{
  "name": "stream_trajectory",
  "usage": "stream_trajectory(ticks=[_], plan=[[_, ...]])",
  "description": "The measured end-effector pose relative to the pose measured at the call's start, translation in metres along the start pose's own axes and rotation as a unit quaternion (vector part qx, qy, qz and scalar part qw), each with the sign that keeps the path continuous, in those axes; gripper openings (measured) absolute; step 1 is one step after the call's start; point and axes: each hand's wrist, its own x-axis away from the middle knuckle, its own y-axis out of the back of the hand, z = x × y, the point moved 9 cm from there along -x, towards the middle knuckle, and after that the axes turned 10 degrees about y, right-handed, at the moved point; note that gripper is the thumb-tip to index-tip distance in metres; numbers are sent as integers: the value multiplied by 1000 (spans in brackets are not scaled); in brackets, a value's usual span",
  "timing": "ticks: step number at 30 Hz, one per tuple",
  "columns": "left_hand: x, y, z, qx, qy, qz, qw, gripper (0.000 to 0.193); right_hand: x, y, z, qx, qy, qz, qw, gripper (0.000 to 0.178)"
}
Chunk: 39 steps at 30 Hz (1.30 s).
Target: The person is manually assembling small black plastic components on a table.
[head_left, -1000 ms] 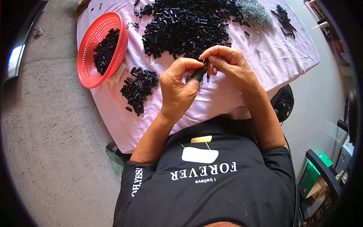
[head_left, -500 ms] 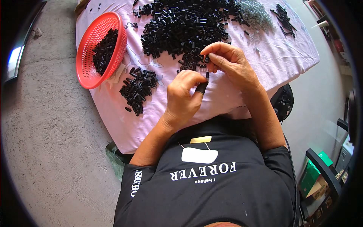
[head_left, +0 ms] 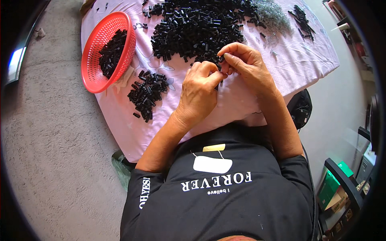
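Observation:
My right hand [head_left: 248, 67] is closed in a pinch on a small black plastic part [head_left: 221, 59], at the near edge of a big heap of similar black parts [head_left: 193, 30]. Thumb and fingers of my left hand [head_left: 200, 89] come together right beside the right fingertips. What the left fingers hold, if anything, is hidden. A smaller pile of black parts [head_left: 148, 94] lies to the left of my left hand.
A red plastic basket [head_left: 129, 52] with black parts inside stands tilted on the left of the pink cloth [head_left: 124, 132]. Small metal springs [head_left: 273, 16] are heaped at the far right, beside several longer black pieces [head_left: 301, 21]. A green box [head_left: 330, 186] is at the lower right.
My left hand has moved up and to the right, so its fingertips now meet the right hand's. My right hand has shifted only slightly, still pinching the black part.

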Motion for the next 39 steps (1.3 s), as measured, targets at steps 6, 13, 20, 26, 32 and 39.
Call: stream_trajectory(ticks=[6,13,20,26,32,39], plan=[[-5,-7,3,-34,32,53,997,28,-1,3,1,-12,1,-21,1000,16],[-4,-11,6,-61,60,70,994,25,-1,2,4,4,9,-12,1000,16],[-5,25,17,162,117,-50,979,23,0,2,1,-2,-2,-10,1000,16],[2,24,27,260,129,-84,953,20,0,-2,0,-2,-10,13,1000,16],[2,29,23,287,101,-107,947,19,0,-4,-2,-28,-12,30,999,16],[2,28,22,298,91,-100,945,18,1,-8,-2,-46,-24,38,998,16]])
